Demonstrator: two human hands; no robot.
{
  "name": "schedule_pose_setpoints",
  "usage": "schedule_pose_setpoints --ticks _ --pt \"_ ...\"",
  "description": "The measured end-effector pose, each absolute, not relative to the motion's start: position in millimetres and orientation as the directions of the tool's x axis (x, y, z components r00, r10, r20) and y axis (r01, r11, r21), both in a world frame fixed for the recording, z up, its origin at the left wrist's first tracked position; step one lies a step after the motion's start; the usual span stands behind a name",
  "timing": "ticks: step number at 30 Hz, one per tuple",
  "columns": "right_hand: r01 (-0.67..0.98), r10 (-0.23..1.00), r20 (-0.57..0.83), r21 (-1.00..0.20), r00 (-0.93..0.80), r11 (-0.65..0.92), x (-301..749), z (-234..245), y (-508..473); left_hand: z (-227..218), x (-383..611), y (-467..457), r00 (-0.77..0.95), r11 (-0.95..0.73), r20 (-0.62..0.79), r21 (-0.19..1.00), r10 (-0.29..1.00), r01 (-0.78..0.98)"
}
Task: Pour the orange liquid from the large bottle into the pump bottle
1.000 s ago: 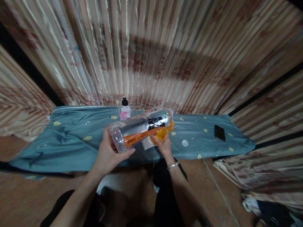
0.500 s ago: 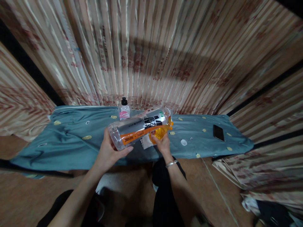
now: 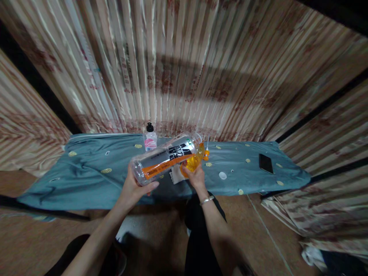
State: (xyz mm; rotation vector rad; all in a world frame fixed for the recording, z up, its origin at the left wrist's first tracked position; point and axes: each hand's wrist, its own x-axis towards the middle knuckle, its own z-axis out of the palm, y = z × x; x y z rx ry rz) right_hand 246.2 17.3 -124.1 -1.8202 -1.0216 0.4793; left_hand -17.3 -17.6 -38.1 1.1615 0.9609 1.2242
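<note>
My left hand (image 3: 138,188) is wrapped round the base end of a large clear plastic bottle (image 3: 165,157) with a silver and orange label. That bottle lies tilted in the air, its mouth up and to the right. In my right hand (image 3: 197,178) is a see-through orange bottle (image 3: 192,163), held below the mouth end of the clear one. Whether the two bottles touch, I cannot tell. Just right of them is a small orange piece (image 3: 206,155) with a thin pale tube sticking up. A crumpled white wipe or packet (image 3: 176,174) lies beneath, partly hidden.
A small clear bottle (image 3: 150,142) with a black cap and pink label stands behind my left hand. A black phone (image 3: 266,163) rests on the right of the blue-green cloth (image 3: 92,188). Striped curtains hang at the back and sides, with dark bars (image 3: 301,124) at the sides.
The view has shifted slightly. The clear bottle's mouth has moved a little left, so the orange piece with its tube shows more plainly. Both hands keep their hold.
</note>
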Motion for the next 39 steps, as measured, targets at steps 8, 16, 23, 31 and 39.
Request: schedule_pose_setpoints --ticks 8,16,23,31,39 --pt "0.480 0.815 0.084 -0.840 0.573 -0.251 244.4 -116.8 16.8 -40.4 -8.8 -17.8 0.116 -0.021 0.056 0.957 0.992 -0.288" --pt "0.521 0.822 0.077 -0.806 0.565 -0.282 244.3 -119.4 17.1 -57.0 -11.3 -12.6 0.199 0.081 0.009 0.893 0.980 -0.443" --pt "0.506 0.819 0.085 -0.821 0.568 -0.266 246.5 -121.1 18.5 -64.9 -9.1 -7.3 0.254 0.195 -0.059 0.810 0.965 -0.553" --pt "0.493 0.821 0.035 -0.814 0.569 -0.308 252.4 -122.5 18.6 -73.9 9.3 -5.7 0.263 0.299 -0.173 0.755 0.949 -0.583" --pt "0.469 0.831 0.017 -0.832 0.556 -0.297 252.7 -123.7 18.3 -77.1 19.7 -5.7 0.231 0.348 -0.260 0.686 0.937 -0.639"
